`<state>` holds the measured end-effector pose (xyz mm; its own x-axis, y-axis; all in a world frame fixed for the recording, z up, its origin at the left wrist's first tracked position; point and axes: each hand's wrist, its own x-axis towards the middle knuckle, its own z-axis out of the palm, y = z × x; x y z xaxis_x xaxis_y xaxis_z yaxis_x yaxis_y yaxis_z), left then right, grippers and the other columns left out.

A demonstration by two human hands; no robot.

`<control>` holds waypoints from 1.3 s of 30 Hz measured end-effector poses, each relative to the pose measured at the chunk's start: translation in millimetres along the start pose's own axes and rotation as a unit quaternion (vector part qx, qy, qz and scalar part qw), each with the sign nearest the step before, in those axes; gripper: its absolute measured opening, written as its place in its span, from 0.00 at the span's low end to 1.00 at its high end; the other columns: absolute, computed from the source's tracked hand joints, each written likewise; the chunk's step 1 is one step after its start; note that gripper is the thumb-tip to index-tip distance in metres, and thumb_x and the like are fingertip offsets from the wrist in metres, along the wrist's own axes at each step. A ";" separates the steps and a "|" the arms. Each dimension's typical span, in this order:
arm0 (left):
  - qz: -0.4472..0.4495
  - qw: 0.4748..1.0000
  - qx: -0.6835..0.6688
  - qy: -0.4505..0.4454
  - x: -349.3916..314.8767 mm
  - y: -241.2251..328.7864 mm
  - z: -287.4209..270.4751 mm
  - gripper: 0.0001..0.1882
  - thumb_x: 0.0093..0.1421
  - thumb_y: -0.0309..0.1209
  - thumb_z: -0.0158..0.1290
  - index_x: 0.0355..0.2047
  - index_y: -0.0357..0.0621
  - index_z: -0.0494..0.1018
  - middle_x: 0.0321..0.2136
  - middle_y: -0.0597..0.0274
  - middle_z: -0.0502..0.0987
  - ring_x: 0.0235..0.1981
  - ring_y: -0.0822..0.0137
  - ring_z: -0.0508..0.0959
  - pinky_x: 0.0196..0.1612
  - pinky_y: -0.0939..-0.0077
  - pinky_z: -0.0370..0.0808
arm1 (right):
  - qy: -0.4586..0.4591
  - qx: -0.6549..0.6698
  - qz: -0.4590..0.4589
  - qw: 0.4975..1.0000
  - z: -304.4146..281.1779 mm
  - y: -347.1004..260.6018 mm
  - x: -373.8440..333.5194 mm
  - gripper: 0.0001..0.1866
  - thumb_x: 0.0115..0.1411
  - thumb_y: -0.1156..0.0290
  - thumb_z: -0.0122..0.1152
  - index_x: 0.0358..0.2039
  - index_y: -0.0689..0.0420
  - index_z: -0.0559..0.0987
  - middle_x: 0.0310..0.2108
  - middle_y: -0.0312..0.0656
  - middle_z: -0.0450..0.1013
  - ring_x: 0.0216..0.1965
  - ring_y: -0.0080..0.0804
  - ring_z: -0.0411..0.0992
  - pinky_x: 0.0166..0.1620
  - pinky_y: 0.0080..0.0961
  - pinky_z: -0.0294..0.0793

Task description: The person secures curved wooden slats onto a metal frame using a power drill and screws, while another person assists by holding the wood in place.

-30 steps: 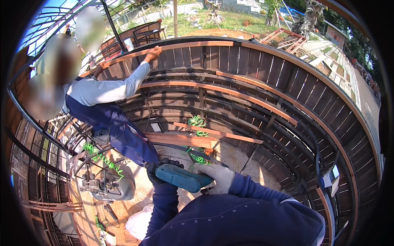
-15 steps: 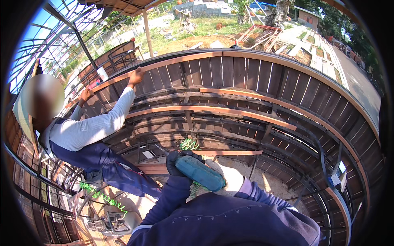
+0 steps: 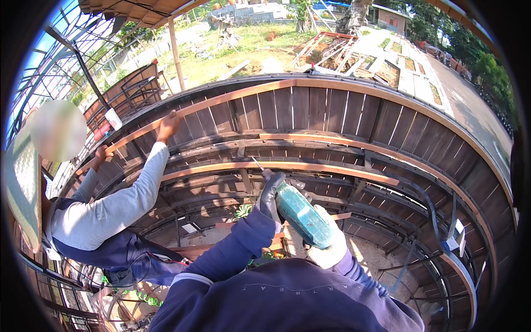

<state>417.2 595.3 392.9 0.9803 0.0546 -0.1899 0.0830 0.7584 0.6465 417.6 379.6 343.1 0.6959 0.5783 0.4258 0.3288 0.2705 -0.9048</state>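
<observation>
A curved wall (image 3: 332, 113) of dark upright boards sweeps across the view, with a pale floor (image 3: 362, 260) inside its curve. Beyond the wall's top edge lie grass (image 3: 249, 58) and, past its right-hand part, a grey road (image 3: 470, 102).

At the wall's left-hand part is a co-worker (image 3: 105, 221) in a grey-sleeved, navy shirt. Both of the co-worker's hands (image 3: 167, 126) are on a long wooden strip (image 3: 221, 99) that runs along the wall's top edge. Two more strips follow the curve lower down: an upper strip (image 3: 326, 138) and, below it, a middle strip (image 3: 310, 167).

The teal drill (image 3: 303, 216) is held up inside the wall, in front of its middle, tilted with its nose toward the upper left. The left hand (image 3: 269, 195), in a black glove, is clamped round the nose end, with fingers showing on both sides. The right hand (image 3: 331, 242), in a pale glove, is clamped on the rear end; most of its fingers are hidden by the drill.

A white and blue box (image 3: 454, 238) sits at the wall's right-hand part. Coiled green hose (image 3: 146, 299) lies near the co-worker's legs. The thin bit (image 3: 257, 162) overlaps the middle strip in view; whether they touch cannot be told.
</observation>
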 end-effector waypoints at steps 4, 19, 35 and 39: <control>-0.007 0.985 0.091 -0.146 32.2 37.3 -10.8 0.32 0.66 0.54 0.56 0.56 0.39 0.73 0.50 0.50 0.79 0.53 0.58 0.79 0.59 0.57 0.76 | 0.096 0.175 0.063 0.978 26.5 -0.4 18.6 0.45 0.54 0.64 0.77 0.66 0.67 0.63 0.54 0.53 0.76 0.51 0.35 0.78 0.52 0.29 0.78; 0.117 0.240 0.953 0.145 250.3 339.8 -104.0 0.58 0.54 0.56 0.65 0.76 0.49 0.46 0.75 0.46 0.47 0.75 0.46 0.48 0.75 0.47 0.48 | 0.319 0.140 0.068 0.935 118.7 -10.1 36.6 0.44 0.46 0.62 0.83 0.60 0.68 0.70 0.44 0.54 0.79 0.40 0.45 0.81 0.39 0.35 0.85; 0.150 0.336 0.921 0.125 323.0 334.4 -117.1 0.31 0.68 0.34 0.40 0.71 0.46 0.58 0.74 0.53 0.53 0.74 0.54 0.55 0.74 0.51 0.54 | 0.257 -0.001 0.093 0.962 69.8 7.0 57.3 0.37 0.50 0.61 0.76 0.56 0.67 0.73 0.39 0.49 0.80 0.34 0.32 0.80 0.36 0.27 0.81; 0.136 0.310 0.931 0.133 334.5 338.5 -126.6 0.32 0.68 0.34 0.44 0.72 0.45 0.57 0.72 0.52 0.58 0.73 0.53 0.59 0.72 0.52 0.57 | 0.225 -0.017 0.112 0.968 64.6 22.1 74.0 0.36 0.50 0.61 0.76 0.56 0.66 0.73 0.39 0.48 0.80 0.34 0.32 0.80 0.36 0.26 0.81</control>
<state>750.4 952.5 454.8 0.9677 0.1907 0.1649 0.2053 -0.9757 -0.0765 435.1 478.1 354.5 0.9572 0.2240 0.1835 0.1529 0.1470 -0.9772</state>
